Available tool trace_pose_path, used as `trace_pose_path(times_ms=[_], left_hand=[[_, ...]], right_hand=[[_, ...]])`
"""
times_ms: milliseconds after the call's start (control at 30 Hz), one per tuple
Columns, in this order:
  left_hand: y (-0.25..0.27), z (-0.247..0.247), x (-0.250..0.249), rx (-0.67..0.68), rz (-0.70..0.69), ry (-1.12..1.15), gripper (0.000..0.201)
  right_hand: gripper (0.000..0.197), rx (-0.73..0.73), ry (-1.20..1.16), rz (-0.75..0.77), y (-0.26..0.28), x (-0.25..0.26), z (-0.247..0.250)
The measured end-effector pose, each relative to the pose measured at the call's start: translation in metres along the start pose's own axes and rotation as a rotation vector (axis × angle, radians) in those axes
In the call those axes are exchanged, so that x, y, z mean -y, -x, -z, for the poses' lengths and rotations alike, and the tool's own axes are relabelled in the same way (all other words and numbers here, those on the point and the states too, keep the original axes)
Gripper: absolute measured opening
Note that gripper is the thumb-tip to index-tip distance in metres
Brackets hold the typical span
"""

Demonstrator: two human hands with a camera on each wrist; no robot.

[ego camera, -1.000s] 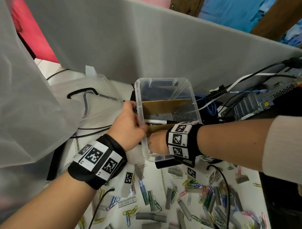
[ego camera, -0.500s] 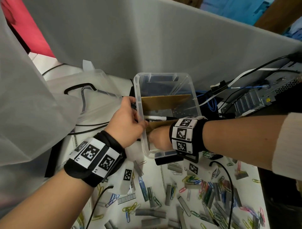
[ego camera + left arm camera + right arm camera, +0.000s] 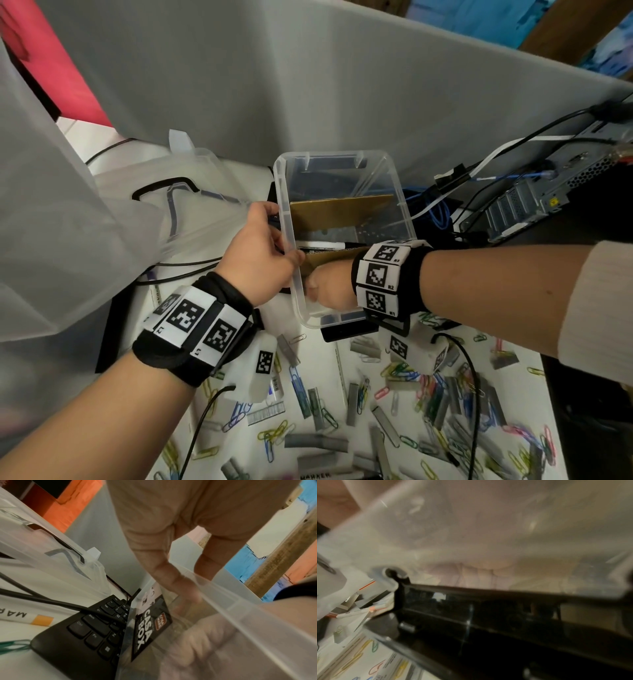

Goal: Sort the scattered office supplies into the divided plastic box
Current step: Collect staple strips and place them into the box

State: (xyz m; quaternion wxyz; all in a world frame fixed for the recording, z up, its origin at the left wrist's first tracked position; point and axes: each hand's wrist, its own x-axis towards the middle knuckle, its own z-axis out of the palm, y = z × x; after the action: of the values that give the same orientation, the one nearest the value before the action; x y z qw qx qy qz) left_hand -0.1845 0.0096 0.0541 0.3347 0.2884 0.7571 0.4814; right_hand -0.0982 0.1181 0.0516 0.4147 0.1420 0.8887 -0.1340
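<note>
- The left hand (image 3: 255,255) grips the left wall of the clear plastic box (image 3: 287,240) — the thumb lies over the rim on the inside, the other fingers (image 3: 173,577) are curled against the outside of the wall.
- The right hand (image 3: 327,286) is down inside the near compartment of the box; its fingers are hidden, so I cannot tell if they are spread or pinching something.
- Two cardboard dividers (image 3: 339,212) cross the box, and a black-and-white marker (image 3: 330,245) lies between them in the middle compartment.
- The box stands at the far edge of the white tabletop (image 3: 322,370), partly over a black keyboard (image 3: 89,632).
- Coloured paper clips (image 3: 407,373) and grey staple strips (image 3: 315,440) lie scattered over the near part of the tabletop — well apart from the box.
</note>
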Motion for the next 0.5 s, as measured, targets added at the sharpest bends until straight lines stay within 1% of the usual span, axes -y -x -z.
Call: trace_pose_path(times_ms=[100,167,233,333,400,500], left_hand=[[0.001,-0.001,0.0,0.0,0.0,0.0,0.056],[0.003,-0.001,-0.001,-0.011,0.0,0.006,0.055],[0.005,-0.001,-0.002,-0.02,-0.006,0.033,0.054],[0.01,0.0,-0.003,-0.024,-0.007,0.061,0.057],[0.014,0.001,-0.004,-0.028,0.003,0.079,0.061],[0.021,0.004,-0.003,-0.058,-0.004,0.033,0.057]], right_hand=[[0.029,-0.047,-0.049,0.0,0.008,-0.003,0.004],[0.029,-0.051,-0.045,-0.005,0.014,-0.004,0.008],[0.028,-0.108,-0.046,0.0,0.026,-0.006,0.011],[0.026,-0.245,-0.109,-0.007,0.049,-0.011,0.015],[0.023,-0.35,-0.164,0.021,0.069,-0.016,0.015],[0.014,-0.57,-0.309,0.065,0.104,-0.024,0.006]])
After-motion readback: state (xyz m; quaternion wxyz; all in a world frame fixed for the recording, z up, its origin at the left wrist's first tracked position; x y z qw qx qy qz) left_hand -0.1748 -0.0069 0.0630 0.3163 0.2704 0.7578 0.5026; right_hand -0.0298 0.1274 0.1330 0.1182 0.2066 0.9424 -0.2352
